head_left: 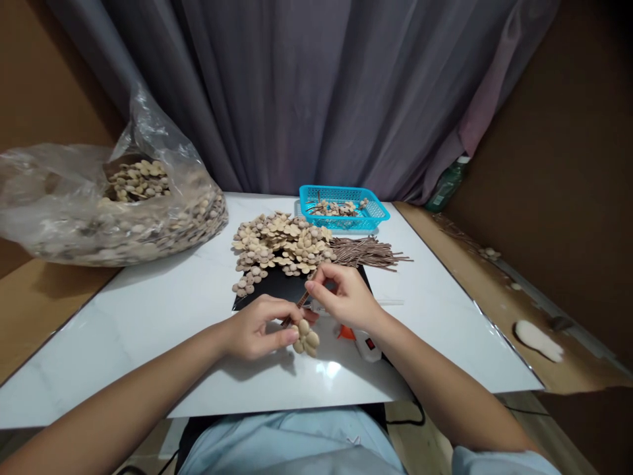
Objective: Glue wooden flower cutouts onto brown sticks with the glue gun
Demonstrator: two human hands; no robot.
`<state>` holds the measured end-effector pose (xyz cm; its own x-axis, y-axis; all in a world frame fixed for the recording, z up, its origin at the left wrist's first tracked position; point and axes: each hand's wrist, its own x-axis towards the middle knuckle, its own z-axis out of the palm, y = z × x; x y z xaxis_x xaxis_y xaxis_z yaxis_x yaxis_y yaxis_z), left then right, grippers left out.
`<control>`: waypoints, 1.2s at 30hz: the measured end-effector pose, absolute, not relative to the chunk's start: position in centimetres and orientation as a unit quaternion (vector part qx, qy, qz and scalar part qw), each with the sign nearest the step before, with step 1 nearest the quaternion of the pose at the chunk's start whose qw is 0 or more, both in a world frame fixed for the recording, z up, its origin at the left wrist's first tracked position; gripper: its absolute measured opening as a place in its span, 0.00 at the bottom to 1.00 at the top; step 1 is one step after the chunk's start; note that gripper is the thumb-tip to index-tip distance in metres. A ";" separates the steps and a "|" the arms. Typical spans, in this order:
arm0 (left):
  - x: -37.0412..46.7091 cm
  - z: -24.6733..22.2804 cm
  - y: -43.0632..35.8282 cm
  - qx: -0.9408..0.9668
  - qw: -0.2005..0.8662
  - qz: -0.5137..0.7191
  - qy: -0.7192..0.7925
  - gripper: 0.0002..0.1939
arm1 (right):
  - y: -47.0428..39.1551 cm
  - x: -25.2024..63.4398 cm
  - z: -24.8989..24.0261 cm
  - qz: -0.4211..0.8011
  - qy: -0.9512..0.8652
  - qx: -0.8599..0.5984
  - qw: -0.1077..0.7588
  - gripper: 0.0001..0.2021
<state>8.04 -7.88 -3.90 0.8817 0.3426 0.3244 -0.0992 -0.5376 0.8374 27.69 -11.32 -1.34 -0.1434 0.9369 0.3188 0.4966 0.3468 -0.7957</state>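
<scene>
My left hand (pixel 262 326) is closed, thumb and fingers pinching a beige flower-shaped piece (pixel 306 338) with rounded petals. Thin brown stems (pixel 302 300) slant between my two hands; their lower ends pass behind the left fingers. With thumb and forefinger pinched, my right hand (pixel 341 293) grips the upper part of these stems. Under the right wrist lies a white glue gun (pixel 368 346) with an orange trigger and a red switch, partly hidden by the hand. Beyond both hands, a heap of beige and greyish flower pieces (pixel 281 241) rests on a black mat (pixel 271 285).
Brown stems (pixel 368 252) lie piled right of the heap. Behind them stands a blue plastic basket (pixel 343 191) with stemmed flowers inside. A clear bag of flower pieces (pixel 163 231) fills the left side. A white object (pixel 538 340) sits on the brown board at right, near a green bottle (pixel 448 185).
</scene>
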 end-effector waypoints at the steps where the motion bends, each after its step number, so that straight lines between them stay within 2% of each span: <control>1: 8.0 -4.0 -7.9 0.845 0.479 0.229 0.072 0.05 | -11.3 27.7 -1.4 0.264 -0.709 -0.505 0.414 0.11; 9: 8.0 -3.8 -7.8 0.860 0.440 0.245 0.079 0.06 | -11.2 27.8 -1.6 0.277 -0.721 -0.494 0.400 0.11; 15: 7.8 -4.1 -7.8 0.853 0.466 0.224 0.067 0.06 | -11.1 27.7 -1.9 0.293 -0.719 -0.487 0.400 0.12; 25: 7.7 -4.1 -7.8 0.835 0.494 0.232 0.067 0.06 | -10.4 29.0 -1.6 0.419 -0.684 -0.478 0.357 0.14; 30: 7.7 -4.4 -7.8 0.839 0.481 0.240 0.078 0.06 | -10.3 29.1 -1.6 0.458 -0.657 -0.471 0.370 0.17; 36: 7.7 -4.2 -7.9 0.852 0.456 0.243 0.083 0.06 | -10.4 28.8 -1.3 0.505 -0.640 -0.481 0.323 0.16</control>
